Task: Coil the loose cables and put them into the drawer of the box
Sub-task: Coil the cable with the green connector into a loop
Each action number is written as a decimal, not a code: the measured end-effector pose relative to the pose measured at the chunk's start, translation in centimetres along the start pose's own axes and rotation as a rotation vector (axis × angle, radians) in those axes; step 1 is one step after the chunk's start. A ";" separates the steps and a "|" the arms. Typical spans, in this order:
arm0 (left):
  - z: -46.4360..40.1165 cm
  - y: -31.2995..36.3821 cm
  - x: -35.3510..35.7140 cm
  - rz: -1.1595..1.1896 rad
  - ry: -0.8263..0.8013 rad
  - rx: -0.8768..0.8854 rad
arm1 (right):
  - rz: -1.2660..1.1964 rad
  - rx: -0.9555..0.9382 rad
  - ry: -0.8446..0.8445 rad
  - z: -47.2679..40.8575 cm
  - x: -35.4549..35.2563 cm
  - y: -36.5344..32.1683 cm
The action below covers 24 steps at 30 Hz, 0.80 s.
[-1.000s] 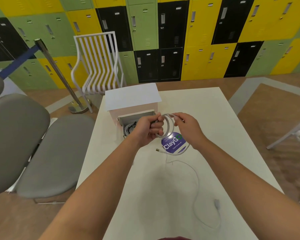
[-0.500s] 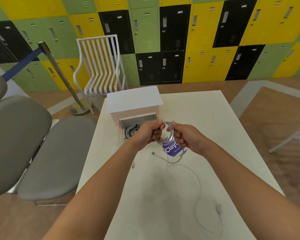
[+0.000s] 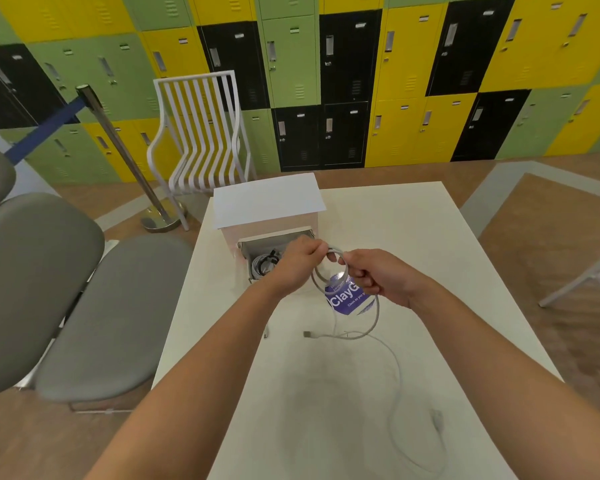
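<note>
purple sticker [image 3: 347,301] on table | reads "ClayG…", partly hidden | small line below unclear

White chair [image 3: 201,133] – lockers [image 3: 409,81] behind (purple sticker [image 3: 343,301] on table [image 3: 413,254]).

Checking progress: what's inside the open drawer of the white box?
The drawer holds coiled cables, light and dark, at its left end. The left hand, gripping the white cable, covers the rest, so its contents there cannot be seen.

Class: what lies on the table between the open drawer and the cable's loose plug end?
In the head view, a purple sticker lies on the table between the drawer and the plug.
</note>
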<state>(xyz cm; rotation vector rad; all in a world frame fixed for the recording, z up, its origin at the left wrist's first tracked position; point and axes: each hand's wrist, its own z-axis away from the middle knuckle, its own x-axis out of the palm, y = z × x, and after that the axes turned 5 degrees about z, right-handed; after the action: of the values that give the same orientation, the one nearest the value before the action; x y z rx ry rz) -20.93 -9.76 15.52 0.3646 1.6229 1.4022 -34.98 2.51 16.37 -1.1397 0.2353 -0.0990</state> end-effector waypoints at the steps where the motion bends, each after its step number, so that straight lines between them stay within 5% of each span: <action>1: -0.4 0.0 0.1 -0.096 0.036 -0.008 | 0.055 -0.006 0.038 0.0 0.1 -0.2; 6: -1.2 1.2 0.1 -0.271 0.007 -0.125 | 0.300 -0.015 0.244 -0.8 1.0 -0.3; 11: -0.6 2.9 -0.8 -0.013 -0.131 -0.287 | 0.251 -0.015 0.303 -1.3 0.8 0.3; 15: -0.2 2.9 -1.2 0.220 -0.080 -0.288 | 0.080 -0.008 0.219 -1.2 0.6 0.4; 24: -1.3 0.7 -0.2 -0.234 0.068 -0.099 | 0.023 -0.036 0.193 -0.9 1.0 0.1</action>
<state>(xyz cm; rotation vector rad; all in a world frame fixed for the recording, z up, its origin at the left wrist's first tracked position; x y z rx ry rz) -22.09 -10.48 16.09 0.0671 1.5882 1.3217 -34.26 1.54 15.80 -1.1633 0.4232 -0.1858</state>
